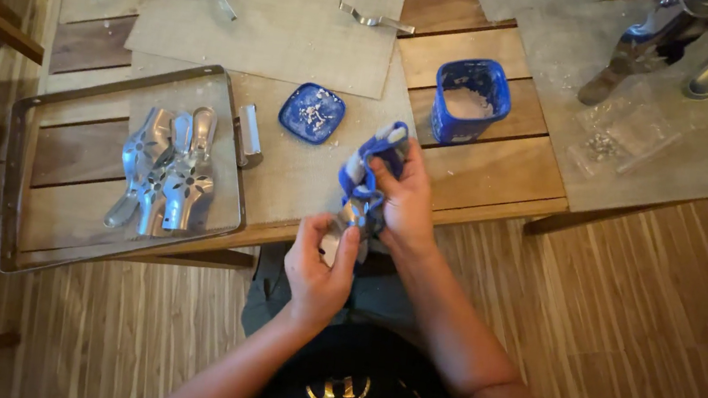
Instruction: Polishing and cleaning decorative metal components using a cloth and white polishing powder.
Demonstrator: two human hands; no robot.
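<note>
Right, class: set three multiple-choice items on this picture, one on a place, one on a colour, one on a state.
1. Where do the pile of shiny metal pieces lie?
A in the tray
B in the tub
C on the floor

2. What colour is the tub?
A red
B blue
C green

3. What does the right hand hold?
A nothing
B a spoon
C a blue and white cloth

Answers: 1 A, they rest inside the tray's rim; 2 B, its walls are blue; 3 C, the fingers grip the cloth against a small metal piece that the left hand holds.

Slatted wooden table (484, 165) over a striped wood floor (650, 352), warm dim light
</note>
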